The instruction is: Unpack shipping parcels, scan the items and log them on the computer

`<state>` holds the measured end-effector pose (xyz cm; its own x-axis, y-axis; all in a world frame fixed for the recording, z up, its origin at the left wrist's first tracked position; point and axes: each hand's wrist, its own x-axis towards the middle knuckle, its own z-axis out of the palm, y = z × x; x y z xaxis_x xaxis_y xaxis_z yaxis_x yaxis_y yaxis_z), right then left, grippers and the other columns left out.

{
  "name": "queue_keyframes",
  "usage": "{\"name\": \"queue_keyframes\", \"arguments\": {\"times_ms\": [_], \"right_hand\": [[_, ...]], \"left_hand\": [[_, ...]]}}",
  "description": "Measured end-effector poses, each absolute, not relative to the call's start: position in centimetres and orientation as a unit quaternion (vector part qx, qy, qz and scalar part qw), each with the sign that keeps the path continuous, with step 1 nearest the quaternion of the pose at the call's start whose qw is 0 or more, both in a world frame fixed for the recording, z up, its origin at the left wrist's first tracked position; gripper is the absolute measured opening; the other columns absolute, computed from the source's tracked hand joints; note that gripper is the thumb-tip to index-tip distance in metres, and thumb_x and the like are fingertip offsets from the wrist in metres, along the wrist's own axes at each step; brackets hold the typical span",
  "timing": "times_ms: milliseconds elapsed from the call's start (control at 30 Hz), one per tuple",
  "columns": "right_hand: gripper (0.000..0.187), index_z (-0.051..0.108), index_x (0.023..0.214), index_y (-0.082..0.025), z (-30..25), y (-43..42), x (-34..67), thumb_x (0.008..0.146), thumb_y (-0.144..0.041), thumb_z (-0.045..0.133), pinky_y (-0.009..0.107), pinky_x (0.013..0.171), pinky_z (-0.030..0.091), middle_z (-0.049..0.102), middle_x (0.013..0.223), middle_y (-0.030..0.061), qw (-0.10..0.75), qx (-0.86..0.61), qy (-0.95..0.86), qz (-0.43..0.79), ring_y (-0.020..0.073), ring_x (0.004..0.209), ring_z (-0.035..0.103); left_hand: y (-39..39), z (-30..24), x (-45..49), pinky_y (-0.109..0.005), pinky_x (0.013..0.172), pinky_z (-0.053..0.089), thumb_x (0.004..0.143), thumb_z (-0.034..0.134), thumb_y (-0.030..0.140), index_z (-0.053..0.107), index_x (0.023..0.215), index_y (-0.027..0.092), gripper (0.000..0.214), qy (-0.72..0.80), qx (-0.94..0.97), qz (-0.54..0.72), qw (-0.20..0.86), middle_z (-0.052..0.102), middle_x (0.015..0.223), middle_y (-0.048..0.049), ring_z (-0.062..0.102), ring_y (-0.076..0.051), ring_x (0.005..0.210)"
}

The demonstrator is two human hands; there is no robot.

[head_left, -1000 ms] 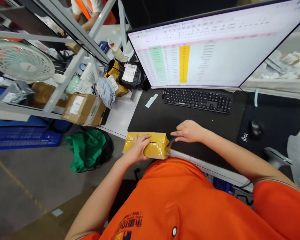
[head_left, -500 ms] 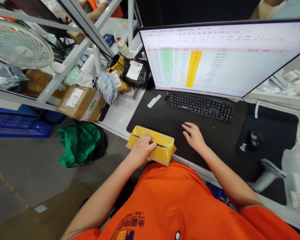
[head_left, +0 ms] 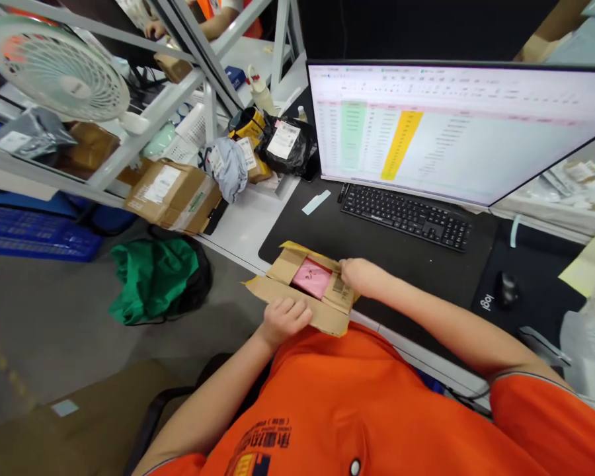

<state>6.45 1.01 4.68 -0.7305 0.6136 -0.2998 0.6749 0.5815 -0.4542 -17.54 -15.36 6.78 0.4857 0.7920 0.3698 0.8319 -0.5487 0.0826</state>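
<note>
A small cardboard box (head_left: 281,270) with yellow tape along its edges lies at the desk's front edge, its flaps folded outward. Inside it shows a pink item (head_left: 312,277) with dark marks on top; its kind cannot be made out. My left hand (head_left: 286,319) is closed on the near flap, fingers curled over the cardboard. At the box's right end my right hand (head_left: 363,276) grips the edge of the far or right flap, its fingertips partly hidden. A printed label is visible on the inner right flap.
Behind the box are a black keyboard (head_left: 406,215) and a large monitor (head_left: 451,132). A mouse (head_left: 508,289) sits to the right. Parcels, including a brown carton (head_left: 173,196) and a black bag (head_left: 286,147), crowd the left. A fan (head_left: 59,73) and metal frame stand beyond.
The yellow-taped box went from closed to open, its flaps spread and the pink item showing. My right hand moved left from above the desk mat onto the box. My left hand shifted to the near flap.
</note>
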Motion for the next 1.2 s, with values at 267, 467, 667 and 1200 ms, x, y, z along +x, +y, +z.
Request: {"name": "queue_keyframes", "arguments": {"times_ms": [267, 467, 667, 1200], "right_hand": [[0.047, 0.058, 0.137, -0.018, 2.5, 3.6, 7.8, 0.093, -0.01, 0.042, 0.037, 0.087, 0.059, 0.073, 0.109, 0.0098, -0.05, 0.496, 0.799, -0.336, 0.0201, 0.098, 0.07], [0.042, 0.076, 0.087, -0.024, 6.7, 2.2, 5.6, 0.073, 0.002, 0.047, 0.057, 0.125, 0.02, 0.076, 0.108, 0.002, -0.056, 0.171, 0.93, -0.321, 0.019, 0.112, 0.066], [0.034, 0.07, 0.067, -0.023, 10.1, 1.6, 10.5, 0.077, -0.004, 0.043, 0.032, 0.1, 0.051, 0.075, 0.074, -0.0002, 0.048, 0.225, 0.893, -0.388, 0.0155, 0.084, 0.071], [0.06, 0.058, 0.126, -0.008, 13.0, 0.0, 2.2, 0.08, -0.04, 0.081, 0.043, 0.089, 0.056, 0.068, 0.12, 0.0262, 0.246, 0.332, 0.891, -0.188, 0.037, 0.109, 0.07]], "left_hand": [[-17.6, 4.6, -17.4, -0.047, 0.1, 0.051, 0.103, 0.037, 0.059, 0.068, 0.107, 0.02, 0.051, -0.479, -0.836, -0.261, -0.053, 0.071, 0.116, -0.0154, 0.062, -0.028, 0.113], [-12.8, 10.3, -15.6, -0.049, 0.096, 0.052, 0.096, 0.058, 0.034, 0.072, 0.108, 0.019, 0.024, -0.68, -0.718, -0.067, -0.133, 0.064, 0.123, -0.0175, 0.06, -0.033, 0.114], [-10.9, 12.5, -16.0, -0.061, 0.111, 0.04, 0.089, 0.065, 0.033, 0.071, 0.124, 0.025, 0.036, -0.761, -0.637, 0.019, -0.126, 0.032, 0.166, -0.0165, 0.046, -0.046, 0.141], [-9.3, 8.9, -19.1, -0.022, 0.05, 0.036, 0.073, 0.074, 0.039, 0.06, 0.118, 0.017, 0.053, -0.704, -0.266, -0.485, -0.445, 0.053, 0.058, 0.0084, 0.048, -0.011, 0.048]]}}
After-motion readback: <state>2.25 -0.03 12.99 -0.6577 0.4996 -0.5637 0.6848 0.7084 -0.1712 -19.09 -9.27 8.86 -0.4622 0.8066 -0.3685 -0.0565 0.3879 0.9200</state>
